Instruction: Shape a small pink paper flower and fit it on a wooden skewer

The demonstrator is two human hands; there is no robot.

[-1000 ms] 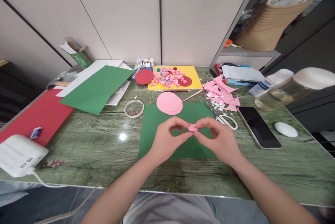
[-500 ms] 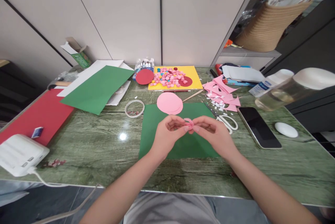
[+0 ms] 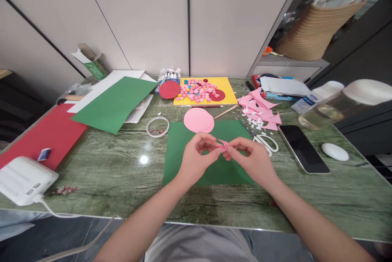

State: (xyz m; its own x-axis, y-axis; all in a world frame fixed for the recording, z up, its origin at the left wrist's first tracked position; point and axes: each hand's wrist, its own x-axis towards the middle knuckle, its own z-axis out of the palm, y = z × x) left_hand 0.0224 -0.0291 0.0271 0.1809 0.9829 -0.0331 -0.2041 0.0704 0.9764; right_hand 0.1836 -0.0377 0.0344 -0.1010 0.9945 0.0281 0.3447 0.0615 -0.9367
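Between my fingertips is a small piece of curled pink paper (image 3: 223,145), held above a green sheet (image 3: 180,164). My left hand (image 3: 199,155) pinches it from the left, while my right hand (image 3: 251,156) pinches it from the right. The fingers cover much of the paper, so its full shape is hidden. Just beyond my hands lie pink paper circles (image 3: 198,119), overlapping one another. White-handled scissors (image 3: 267,142) rest at the sheet's right edge, close to my right hand.
Pink paper scraps (image 3: 259,106) lie at the back right, near a phone (image 3: 303,149) and a white mouse (image 3: 335,151). A yellow sheet (image 3: 229,86) bears many pink paper balls. Left are a tape roll (image 3: 157,127), another green sheet (image 3: 113,104) and a white charger (image 3: 27,180).
My fingers have shifted slightly around the pink paper. Its visible shape has changed from a rounded loop to a flatter strip with an end sticking out. The table's things stay put.
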